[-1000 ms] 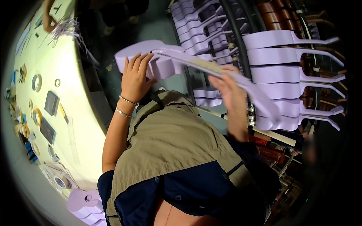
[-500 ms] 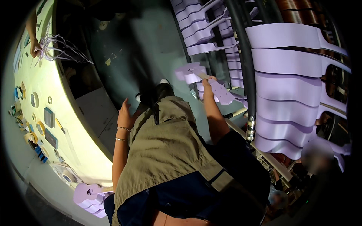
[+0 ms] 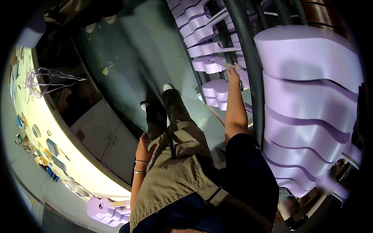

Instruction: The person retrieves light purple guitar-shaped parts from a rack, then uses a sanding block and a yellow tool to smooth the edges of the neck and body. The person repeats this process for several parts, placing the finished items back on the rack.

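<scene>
My right hand [image 3: 234, 74] reaches forward to the rack and is closed around the neck of a lavender ukulele [image 3: 206, 66]. The ukulele's body points left, level with the stacked ones, and its headstock is partly hidden behind my hand. Close below it, more lavender ukulele bodies [image 3: 216, 90] sit on the rack. My left hand [image 3: 143, 150] hangs beside my apron [image 3: 167, 163], holding nothing, with its fingers loosely apart.
A black padded rack post [image 3: 254, 93] stands just right of my right arm, with a stack of lavender ukuleles [image 3: 307, 97] beyond. To the left curves a lit worktable [image 3: 50, 124] bearing tape rolls and a tangle of lavender strips [image 3: 39, 82]. Another person's shoes [image 3: 110, 19] show at the far end.
My right hand has carried the ukulele forward and right, in against the rack. My left hand has dropped nearer my apron. The view has shifted, and the co-worker's hand at the strips has gone from sight.
</scene>
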### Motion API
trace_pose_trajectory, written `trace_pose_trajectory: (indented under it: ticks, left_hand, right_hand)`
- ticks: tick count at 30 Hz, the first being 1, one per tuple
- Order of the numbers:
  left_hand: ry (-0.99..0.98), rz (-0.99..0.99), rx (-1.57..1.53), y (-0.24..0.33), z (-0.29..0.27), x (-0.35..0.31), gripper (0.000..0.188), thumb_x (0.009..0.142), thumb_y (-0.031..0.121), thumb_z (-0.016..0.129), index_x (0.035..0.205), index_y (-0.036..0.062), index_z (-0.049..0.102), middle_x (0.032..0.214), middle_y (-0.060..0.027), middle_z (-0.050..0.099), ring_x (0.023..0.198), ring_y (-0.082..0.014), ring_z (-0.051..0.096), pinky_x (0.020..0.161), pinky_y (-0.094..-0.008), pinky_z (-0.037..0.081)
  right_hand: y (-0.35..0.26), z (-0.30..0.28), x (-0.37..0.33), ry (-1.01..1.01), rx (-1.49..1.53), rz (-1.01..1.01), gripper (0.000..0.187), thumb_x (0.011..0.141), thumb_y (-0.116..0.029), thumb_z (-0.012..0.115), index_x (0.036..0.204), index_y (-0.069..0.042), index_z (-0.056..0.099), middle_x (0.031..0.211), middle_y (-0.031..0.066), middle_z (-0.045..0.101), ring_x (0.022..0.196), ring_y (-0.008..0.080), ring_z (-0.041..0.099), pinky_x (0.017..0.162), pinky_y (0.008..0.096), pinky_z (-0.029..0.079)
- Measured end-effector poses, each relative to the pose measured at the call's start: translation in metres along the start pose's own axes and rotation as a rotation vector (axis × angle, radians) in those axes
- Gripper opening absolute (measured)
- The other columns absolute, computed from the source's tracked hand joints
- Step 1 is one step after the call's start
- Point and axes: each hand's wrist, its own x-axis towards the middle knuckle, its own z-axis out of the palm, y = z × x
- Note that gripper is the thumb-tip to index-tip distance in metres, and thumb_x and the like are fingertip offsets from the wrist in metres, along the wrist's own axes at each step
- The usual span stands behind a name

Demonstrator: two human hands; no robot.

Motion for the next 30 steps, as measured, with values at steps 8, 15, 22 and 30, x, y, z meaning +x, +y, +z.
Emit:
trace_pose_trajectory:
  ticks: [8,15,22,30]
  left_hand:
    - [-0.089,-0.028,-0.02,0.006,0.011,0.011,0.067,0.074,0.017,0.071,0.129,0.0037,0.036,0.1,-0.0148,0.06,0.091,-0.0287,0.06,0.078,-0.0357,0.048]
    - [-0.146,-0.036,-0.057,0.018,0.017,0.016,0.059,0.077,0.021,0.069,0.125,0.0028,0.041,0.104,-0.0177,0.058,0.095,-0.0294,0.059,0.081,-0.0356,0.048]
    - [-0.164,-0.022,-0.056,0.003,0.017,0.01,0.055,0.077,0.019,0.068,0.123,0.0015,0.043,0.103,-0.0169,0.059,0.093,-0.0282,0.059,0.08,-0.0354,0.048]
    - [-0.18,-0.04,-0.13,-0.008,0.028,0.007,0.053,0.079,0.013,0.067,0.125,0.002,0.043,0.103,-0.0141,0.06,0.094,-0.0237,0.061,0.081,-0.0332,0.047]
  right_hand:
    - [-0.007,-0.002,0.08,0.296,-0.041,0.064,0.039,0.075,0.001,0.066,0.109,-0.009,0.05,0.1,0.0084,0.056,0.089,0.0241,0.059,0.077,0.0446,0.051]
    - [-0.014,0.003,0.035,0.041,-0.369,-0.164,0.043,0.079,-0.004,0.064,0.117,-0.008,0.044,0.103,0.0085,0.056,0.086,0.0237,0.059,0.075,0.0435,0.052]
    - [-0.013,0.02,0.077,0.004,-0.31,-0.034,0.049,0.083,-0.009,0.063,0.125,-0.007,0.038,0.106,0.009,0.055,0.083,0.0229,0.059,0.073,0.0423,0.053]
    - [0.021,-0.012,-0.042,0.335,-0.029,0.609,0.049,0.075,-0.013,0.068,0.118,-0.007,0.045,0.098,0.0132,0.055,0.094,0.0282,0.053,0.077,0.0447,0.047]
